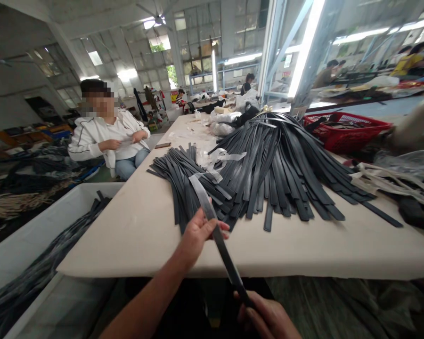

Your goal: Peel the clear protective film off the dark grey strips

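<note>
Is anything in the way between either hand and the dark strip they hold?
Nothing visible: the left hand grips the strip partway along, and the right hand holds it nearer the wearer. The other strips lie on the table, not in between.

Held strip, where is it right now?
Head view, lower centre: the dark strip slants from past the left hand down to the right hand, crossing the near edge of the table in the image.
</note>
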`<action>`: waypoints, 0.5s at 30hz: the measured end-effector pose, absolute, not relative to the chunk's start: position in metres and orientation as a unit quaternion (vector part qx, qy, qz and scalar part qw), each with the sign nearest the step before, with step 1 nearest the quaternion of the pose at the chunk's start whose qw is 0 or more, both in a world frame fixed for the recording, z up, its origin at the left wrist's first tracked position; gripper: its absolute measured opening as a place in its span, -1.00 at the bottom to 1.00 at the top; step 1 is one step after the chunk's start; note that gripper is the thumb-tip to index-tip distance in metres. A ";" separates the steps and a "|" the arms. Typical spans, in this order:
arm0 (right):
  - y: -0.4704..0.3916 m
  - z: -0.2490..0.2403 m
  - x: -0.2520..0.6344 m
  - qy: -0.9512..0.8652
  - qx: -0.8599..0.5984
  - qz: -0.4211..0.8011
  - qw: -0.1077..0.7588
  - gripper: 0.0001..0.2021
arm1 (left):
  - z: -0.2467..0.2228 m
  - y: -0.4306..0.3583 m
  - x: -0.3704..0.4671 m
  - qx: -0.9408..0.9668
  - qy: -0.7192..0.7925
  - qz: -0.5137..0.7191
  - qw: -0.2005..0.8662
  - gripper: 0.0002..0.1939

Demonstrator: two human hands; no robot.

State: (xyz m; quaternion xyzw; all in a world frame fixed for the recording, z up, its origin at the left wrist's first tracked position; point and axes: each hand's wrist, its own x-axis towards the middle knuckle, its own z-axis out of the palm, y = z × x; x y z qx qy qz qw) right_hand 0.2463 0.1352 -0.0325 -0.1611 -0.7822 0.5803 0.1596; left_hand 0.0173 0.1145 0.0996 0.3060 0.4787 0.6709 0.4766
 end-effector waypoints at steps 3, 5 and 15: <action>0.142 -0.004 0.227 -0.771 -0.150 0.587 0.198 -0.54 | 0.142 0.141 -0.010 0.358 0.436 0.695 0.446 -0.14; 0.147 0.008 0.220 -0.757 -0.160 0.594 0.219 -0.53 | 0.156 0.156 -0.019 0.380 0.411 0.705 0.435 -0.17; 0.154 -0.015 0.226 -0.665 -0.339 0.644 0.170 -0.28 | 0.074 0.185 -0.019 0.188 0.469 0.675 0.537 -0.58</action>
